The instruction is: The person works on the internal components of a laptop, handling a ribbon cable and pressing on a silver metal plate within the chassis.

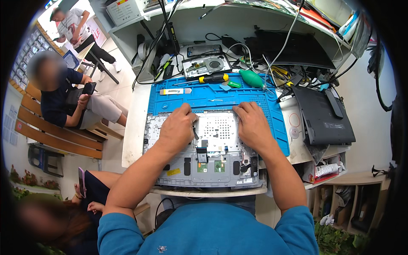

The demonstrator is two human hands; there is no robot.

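An opened laptop chassis (217, 129), silver-grey with a perforated metal plate, lies in front of me, its far part over a blue repair mat (204, 97). My left hand (178, 127) is over its left half, fingers curled together near the far edge; whatever they pinch is hidden. A short dark strip (196, 132) shows beside that thumb. At the right, my right hand (254, 125) rests with fingers extended onto the chassis's far edge, the thumb apart. A black ribbon cable (202, 154) stands up from the near middle of the chassis.
Beyond the chassis lie a yellow-black screwdriver (213, 78), a green air blower (251, 78) and a metal drive frame (207, 66). A black laptop cover (326, 115) leans at right. Cables hang from the shelf (127, 19). One person (59, 93) sits at left; two others are nearby.
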